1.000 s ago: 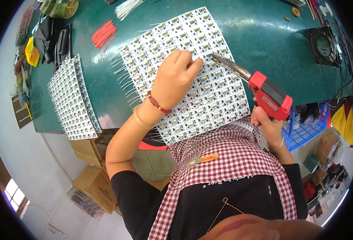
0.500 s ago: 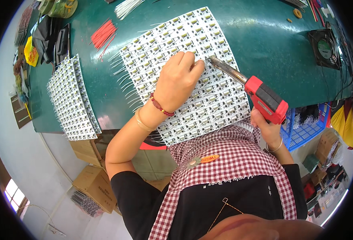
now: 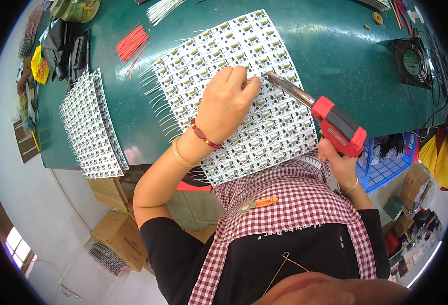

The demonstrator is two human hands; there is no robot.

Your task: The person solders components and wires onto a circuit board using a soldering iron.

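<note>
Left hand [image 3: 225,104] fingers curled, pinning circuit-board panel [image 3: 244,101] flat | right hand [image 3: 342,163] gripping red soldering gun [image 3: 336,124], tip at fingertips' 3 o'clock

The smooth green worktop [image 3: 336,61] has a slightly glossy finish. The large white circuit-board panel [image 3: 269,132] looks matt, with small shiny metal parts. The red plastic soldering gun [image 3: 338,127] has a dull grey metal tip. The red-and-white checked apron [image 3: 295,203] is soft woven cloth. The brown cardboard boxes [image 3: 120,236] look matt and rough.
</note>
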